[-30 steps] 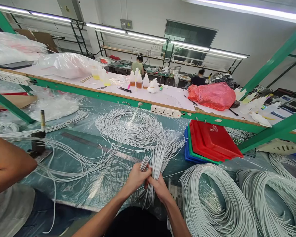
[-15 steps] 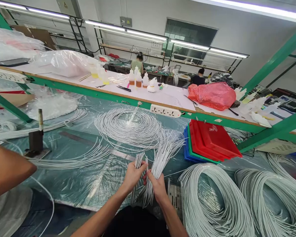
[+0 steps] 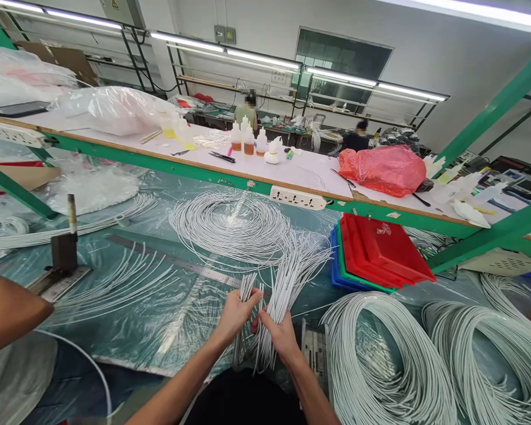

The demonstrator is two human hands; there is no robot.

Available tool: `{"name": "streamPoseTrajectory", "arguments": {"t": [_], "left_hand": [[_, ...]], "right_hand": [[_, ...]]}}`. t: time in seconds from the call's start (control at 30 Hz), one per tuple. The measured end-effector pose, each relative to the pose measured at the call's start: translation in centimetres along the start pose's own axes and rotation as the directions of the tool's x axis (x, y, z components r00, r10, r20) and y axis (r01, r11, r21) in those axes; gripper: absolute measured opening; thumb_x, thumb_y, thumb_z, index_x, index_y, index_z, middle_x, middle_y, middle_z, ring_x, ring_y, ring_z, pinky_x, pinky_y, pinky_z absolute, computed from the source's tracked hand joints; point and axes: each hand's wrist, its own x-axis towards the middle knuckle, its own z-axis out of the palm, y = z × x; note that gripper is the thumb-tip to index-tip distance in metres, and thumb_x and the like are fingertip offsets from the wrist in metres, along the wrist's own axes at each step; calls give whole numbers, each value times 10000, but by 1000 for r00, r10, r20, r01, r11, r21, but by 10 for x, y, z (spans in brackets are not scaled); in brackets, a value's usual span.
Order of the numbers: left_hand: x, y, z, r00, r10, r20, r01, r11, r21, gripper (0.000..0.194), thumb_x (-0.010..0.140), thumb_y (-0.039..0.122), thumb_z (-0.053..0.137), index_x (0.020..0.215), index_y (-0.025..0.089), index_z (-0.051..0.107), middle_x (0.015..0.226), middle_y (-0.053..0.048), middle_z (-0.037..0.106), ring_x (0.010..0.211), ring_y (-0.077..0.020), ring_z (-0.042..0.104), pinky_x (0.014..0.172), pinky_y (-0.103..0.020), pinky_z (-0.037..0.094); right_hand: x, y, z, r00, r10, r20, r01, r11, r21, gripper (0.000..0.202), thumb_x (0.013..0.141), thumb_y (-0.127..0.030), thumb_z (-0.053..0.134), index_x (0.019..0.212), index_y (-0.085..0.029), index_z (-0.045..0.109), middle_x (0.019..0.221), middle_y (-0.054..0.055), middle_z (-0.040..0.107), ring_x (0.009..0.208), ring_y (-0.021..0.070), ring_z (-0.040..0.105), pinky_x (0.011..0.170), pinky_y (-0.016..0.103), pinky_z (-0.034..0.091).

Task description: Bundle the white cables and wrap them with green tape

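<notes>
My left hand [image 3: 238,311] is closed round a small bunch of thin white cables, their cut ends standing up above the thumb. Right beside it, my right hand [image 3: 279,332] grips a thicker bundle of white cables [image 3: 287,280], which fans out at the top toward the large flat coil. The fingertips of both hands come close together at a few strands between the bunches. Lower lengths of the cables hang down in front of my body. Behind the hands lies a wide flat coil of white cable [image 3: 230,227] on the plastic-covered bench.
Stacked red, green and blue bins [image 3: 380,251] stand right of the bundle. Big cable coils [image 3: 389,354] lie at the right. A metal ruler [image 3: 203,271] crosses the bench. At left are a co-worker's elbow [image 3: 15,313], loose cables and a dark block fixture [image 3: 64,252]. A shelf [image 3: 310,175] carries bottles.
My hands stay nearly in place, still holding the two bunches. At left, the co-worker's arm shifts slightly left and the loose cables there spread apart and move left.
</notes>
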Motion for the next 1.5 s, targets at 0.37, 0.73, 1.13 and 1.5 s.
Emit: {"name": "streamPoseTrajectory", "arguments": {"t": [0.37, 0.73, 1.13, 1.5], "left_hand": [[-1, -8, 5, 964, 267, -13, -241, 889, 389, 457, 855, 573, 500, 610, 186, 496, 461, 39, 434, 418, -112, 418, 419, -215, 291], [5, -18, 2, 944, 315, -96, -259, 891, 371, 468, 870, 572, 494, 602, 188, 487, 504, 29, 452, 490, -122, 413, 479, -223, 307], [2, 5, 0, 998, 65, 22, -65, 998, -15, 607, 686, 786, 609, 599, 209, 442, 395, 103, 294, 307, -53, 233, 321, -189, 198], [-8, 9, 22, 983, 9, 181, -30, 993, 113, 407, 712, 512, 695, 898, 166, 587, 383, 36, 543, 303, -155, 482, 317, -228, 392]], "right_hand": [[4, 17, -6, 981, -103, -163, 77, 985, -157, 414, 740, -516, 781, 897, -135, 738, 900, 109, 745, 886, 282, 687, 839, 387, 540], [-2, 2, 13, 963, -108, -248, 76, 988, -136, 433, 706, -543, 791, 793, -123, 734, 782, 101, 743, 750, 258, 691, 713, 347, 554], [2, -10, -12, 992, 70, 101, -91, 971, 221, 362, 763, -511, 789, 752, -199, 608, 514, -64, 472, 455, 134, 485, 553, 311, 484], [4, -2, -18, 985, 62, 162, -99, 968, 230, 507, 770, -668, 717, 951, -204, 624, 620, -25, 542, 587, 182, 566, 610, 333, 489]]}}
